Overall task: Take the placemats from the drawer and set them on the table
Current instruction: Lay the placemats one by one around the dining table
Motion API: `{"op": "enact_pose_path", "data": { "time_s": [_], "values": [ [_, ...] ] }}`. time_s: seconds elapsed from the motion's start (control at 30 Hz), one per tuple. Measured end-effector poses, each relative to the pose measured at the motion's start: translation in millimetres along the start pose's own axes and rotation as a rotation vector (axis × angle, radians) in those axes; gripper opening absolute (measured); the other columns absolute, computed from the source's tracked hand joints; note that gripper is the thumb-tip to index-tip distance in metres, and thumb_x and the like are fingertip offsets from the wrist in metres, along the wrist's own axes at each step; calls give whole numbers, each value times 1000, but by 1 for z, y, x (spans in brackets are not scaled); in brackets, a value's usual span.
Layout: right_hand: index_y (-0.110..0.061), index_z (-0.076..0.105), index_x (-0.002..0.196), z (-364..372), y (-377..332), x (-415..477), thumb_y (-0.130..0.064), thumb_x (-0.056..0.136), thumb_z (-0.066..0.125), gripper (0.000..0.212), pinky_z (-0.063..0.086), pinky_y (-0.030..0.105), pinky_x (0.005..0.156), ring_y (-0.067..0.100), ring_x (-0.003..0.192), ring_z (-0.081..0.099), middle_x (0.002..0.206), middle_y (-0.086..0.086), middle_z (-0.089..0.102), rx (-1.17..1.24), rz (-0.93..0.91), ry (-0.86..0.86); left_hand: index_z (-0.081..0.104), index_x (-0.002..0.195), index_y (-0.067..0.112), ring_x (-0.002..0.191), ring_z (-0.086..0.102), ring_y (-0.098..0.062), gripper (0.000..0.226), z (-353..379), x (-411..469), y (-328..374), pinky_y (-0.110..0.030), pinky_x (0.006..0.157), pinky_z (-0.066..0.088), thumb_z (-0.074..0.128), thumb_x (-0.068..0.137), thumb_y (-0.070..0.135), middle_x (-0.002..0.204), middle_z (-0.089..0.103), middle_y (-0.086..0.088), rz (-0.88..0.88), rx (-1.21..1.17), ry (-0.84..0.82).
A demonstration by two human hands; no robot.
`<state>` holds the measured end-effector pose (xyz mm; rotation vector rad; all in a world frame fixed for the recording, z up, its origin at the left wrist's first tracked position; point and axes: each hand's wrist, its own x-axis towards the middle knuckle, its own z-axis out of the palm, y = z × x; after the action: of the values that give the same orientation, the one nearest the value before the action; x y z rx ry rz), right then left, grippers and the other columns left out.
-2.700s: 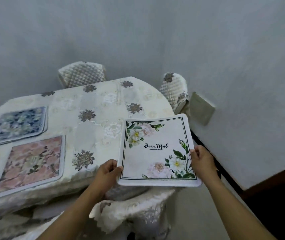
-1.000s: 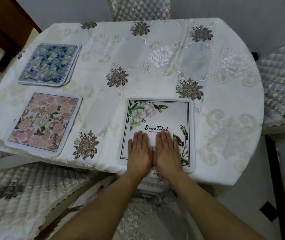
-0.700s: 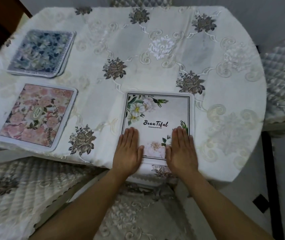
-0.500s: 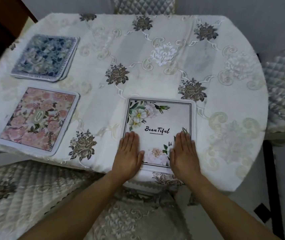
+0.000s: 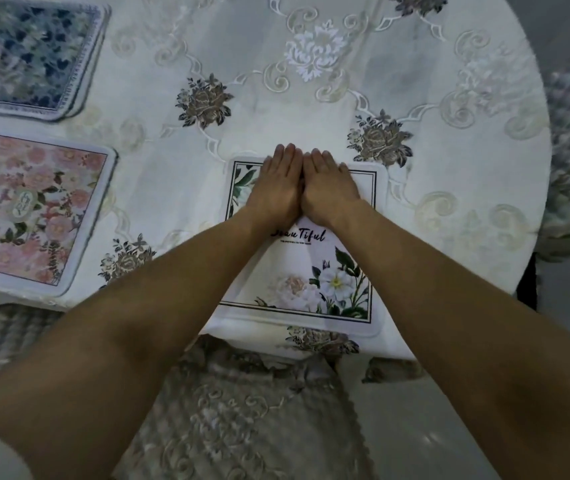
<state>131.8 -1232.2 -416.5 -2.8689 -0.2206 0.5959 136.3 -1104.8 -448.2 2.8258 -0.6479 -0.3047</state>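
Placemat of white floral fabric (image 5: 314,282) at frame centre is being smoothed by flat, open left hand (image 5: 274,192) and right hand (image 5: 330,192); next, lift away.

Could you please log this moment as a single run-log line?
stage: smoothing | left hand: flat on white placemat | right hand: flat beside it | pink placemat, blue placemat: on table

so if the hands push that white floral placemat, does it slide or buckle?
The white floral placemat lies flat with crisp edges, so probably semi-stiff. On the smooth tablecloth it would likely slide whole. Thin, so presumably light. Both hands rest flat on it.
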Motion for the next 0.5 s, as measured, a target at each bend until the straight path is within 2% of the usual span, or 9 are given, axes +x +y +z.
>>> {"op": "enact_pose_path", "data": {
  "time_s": [0.17, 0.3, 0.4, 0.5],
  "values": [
    [-6, 6, 154, 1, 17, -2, -22, 99, 28, 62, 8, 45, 122, 26, 151, 3, 164, 11, 4, 6, -45, 11, 19, 150, -1, 147, 12, -38, 58, 0, -1, -12, -50, 120, 11, 26, 103, 32, 158, 19, -23, -10, -33, 28],
    [-1, 8, 153, 6, 60, -21, -13, 97, 32, 62, 9, 46, 121, 30, 150, 5, 163, 16, 6, 49, 1, 74, 16, 151, 3, 149, 7, -33, 57, -2, -18, -32, -46, 122, 8, 22, 104, 34, 160, 14, -19, -42, -33, 63],
    [-1, 9, 153, 13, 86, -34, -16, 100, 31, 59, 12, 51, 120, 32, 150, 6, 163, 16, 6, 48, 1, 116, 14, 152, 3, 149, 6, -31, 57, -1, -35, -44, -42, 122, 4, 22, 104, 35, 161, 13, -18, -74, -42, 90],
    [-3, 8, 154, 25, 83, -48, -20, 103, 26, 56, 6, 48, 120, 30, 151, 4, 163, 14, 5, 46, 77, 130, 17, 151, 2, 149, 8, -33, 57, 1, -59, -39, -43, 121, 6, 24, 104, 33, 160, 15, -20, -130, -55, 103]
  ]
}}
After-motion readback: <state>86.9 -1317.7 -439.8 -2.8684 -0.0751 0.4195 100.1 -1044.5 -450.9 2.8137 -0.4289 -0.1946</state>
